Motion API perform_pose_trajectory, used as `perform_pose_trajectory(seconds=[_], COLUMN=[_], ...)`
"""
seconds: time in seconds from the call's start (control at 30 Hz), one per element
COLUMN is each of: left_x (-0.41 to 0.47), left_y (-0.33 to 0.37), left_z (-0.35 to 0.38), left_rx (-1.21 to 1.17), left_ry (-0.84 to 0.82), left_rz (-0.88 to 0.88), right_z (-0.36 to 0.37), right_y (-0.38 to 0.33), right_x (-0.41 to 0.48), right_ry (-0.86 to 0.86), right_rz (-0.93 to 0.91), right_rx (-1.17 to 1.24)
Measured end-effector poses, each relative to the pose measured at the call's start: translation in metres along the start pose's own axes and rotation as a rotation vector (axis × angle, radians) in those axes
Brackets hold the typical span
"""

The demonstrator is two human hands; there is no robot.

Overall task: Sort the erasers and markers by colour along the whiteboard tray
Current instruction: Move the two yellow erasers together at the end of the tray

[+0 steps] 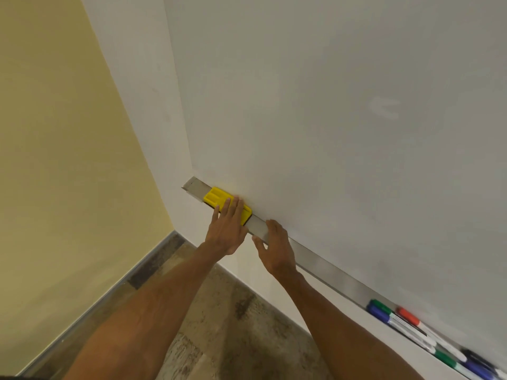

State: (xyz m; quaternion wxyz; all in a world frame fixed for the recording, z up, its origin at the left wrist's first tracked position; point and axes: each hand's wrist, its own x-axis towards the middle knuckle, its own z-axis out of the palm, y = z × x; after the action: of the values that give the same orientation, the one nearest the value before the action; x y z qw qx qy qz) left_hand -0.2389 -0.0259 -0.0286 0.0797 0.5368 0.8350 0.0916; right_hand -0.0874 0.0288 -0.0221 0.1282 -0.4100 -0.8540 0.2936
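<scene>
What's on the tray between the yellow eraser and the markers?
Only the right hand, resting on the tray near the yellow eraser. Beyond it, the head view shows bare metal up to the markers.

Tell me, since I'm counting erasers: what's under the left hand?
The left hand lies flat on a yellow eraser in the whiteboard tray. The eraser's right end is covered.

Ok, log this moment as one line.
left hand: flat on yellow eraser, tray's left end | right hand: open, on tray edge | markers: far right, unsorted
</scene>
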Motion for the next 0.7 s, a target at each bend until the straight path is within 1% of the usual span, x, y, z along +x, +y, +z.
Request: perform_pose_trajectory(seconds=[0.1,0.17,0.23,0.4,0.47,0.7], left_x=[-0.01,-0.016,-0.023,-0.045,-0.056,-0.092], left_y=[0.017,0.032,0.05,0.094,0.112,0.181], left_z=[0.01,0.017,0.022,0.034,0.039,0.058], left_rx=[0.002,0.008,0.001,0.018,0.018,0.01], left_ry=[0.018,0.025,0.028,-0.018,-0.034,-0.094], left_rz=[0.034,0.068,0.103,0.168,0.195,0.247], right_z=[-0.011,-0.018,-0.025,-0.045,-0.054,-0.088], right_y=[0.014,0.026,0.041,0.076,0.088,0.132], right_x=[-0.017,-0.033,-0.052,-0.096,-0.113,-0.162], right_ry=[0.018,0.061,0.097,0.033,0.023,0.055], right_rz=[-0.034,-0.03,-0.011,0.103,0.121,0.192], right_rx=[-0.241,-0.332,-0.373,-0.456,-0.48,-0.509])
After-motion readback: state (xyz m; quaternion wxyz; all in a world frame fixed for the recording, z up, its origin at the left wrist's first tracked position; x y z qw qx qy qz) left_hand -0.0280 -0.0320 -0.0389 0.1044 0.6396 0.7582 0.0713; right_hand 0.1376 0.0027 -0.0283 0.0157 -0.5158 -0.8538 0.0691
